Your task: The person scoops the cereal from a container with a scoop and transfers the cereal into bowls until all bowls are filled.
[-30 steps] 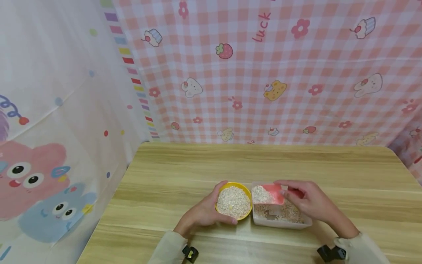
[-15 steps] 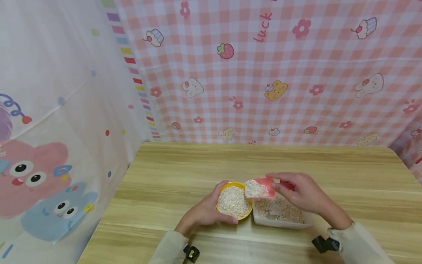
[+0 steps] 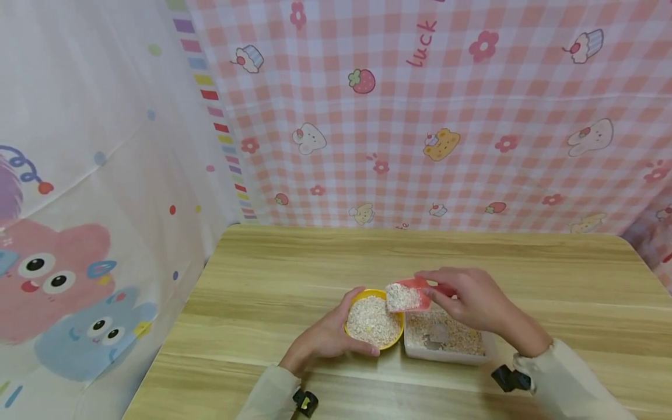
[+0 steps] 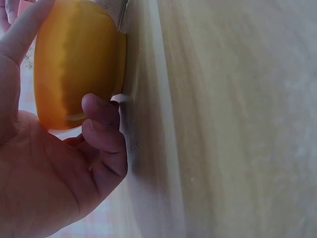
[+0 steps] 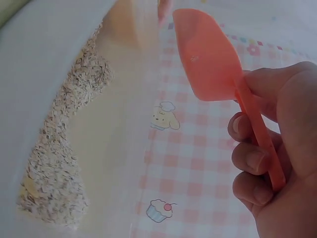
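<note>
My left hand [image 3: 333,332] holds a round yellow bowl [image 4: 81,64] full of oats [image 3: 371,324], thumb on the near side and fingers along the far side. In the left wrist view, curled fingers [image 4: 106,134] lie against the bowl's side near its base. My right hand [image 3: 475,297] grips the handle of a red scoop [image 5: 210,59], seen from its underside in the right wrist view. A heap of oats lies in the scoop, whose front edge overlaps the bowl's right rim in the head view. Below the scoop sits a translucent box [image 3: 446,354] of oats.
Bowl and box stand side by side on a wooden table [image 3: 294,262]. A pink checked cloth [image 3: 399,116] hangs behind the table, and a white printed cloth [image 3: 126,204] hangs at its left.
My right hand has lifted the loaded scoop from over the box and moved it left to the bowl's right rim. My left hand and the bowl stay in place.
</note>
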### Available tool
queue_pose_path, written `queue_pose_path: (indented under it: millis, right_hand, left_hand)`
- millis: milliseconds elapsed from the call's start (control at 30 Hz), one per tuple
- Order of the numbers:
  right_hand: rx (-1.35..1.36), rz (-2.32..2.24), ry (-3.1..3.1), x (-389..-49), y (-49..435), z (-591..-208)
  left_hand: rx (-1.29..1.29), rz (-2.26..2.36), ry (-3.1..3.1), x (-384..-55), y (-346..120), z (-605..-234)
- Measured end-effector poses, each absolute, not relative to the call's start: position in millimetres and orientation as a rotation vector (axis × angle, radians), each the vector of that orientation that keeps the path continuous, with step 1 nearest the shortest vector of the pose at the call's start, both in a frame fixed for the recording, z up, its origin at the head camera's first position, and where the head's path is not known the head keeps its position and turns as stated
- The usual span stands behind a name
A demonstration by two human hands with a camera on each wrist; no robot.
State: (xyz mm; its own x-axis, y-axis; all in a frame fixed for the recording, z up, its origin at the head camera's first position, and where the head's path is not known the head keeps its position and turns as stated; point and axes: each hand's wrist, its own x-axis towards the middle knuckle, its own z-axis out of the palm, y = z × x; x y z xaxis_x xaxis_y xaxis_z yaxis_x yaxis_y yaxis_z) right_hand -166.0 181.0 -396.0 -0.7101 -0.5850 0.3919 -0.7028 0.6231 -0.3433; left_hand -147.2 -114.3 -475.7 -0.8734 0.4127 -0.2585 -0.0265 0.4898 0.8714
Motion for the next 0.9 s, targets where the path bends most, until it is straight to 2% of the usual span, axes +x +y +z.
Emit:
queue_pose_path:
  millis: [900]
  right_hand:
    - [1.150, 0.330, -2.505, -168, 165, -387]
  left_hand:
    - [0.321, 1.335, 2.309, -148, -115, -475]
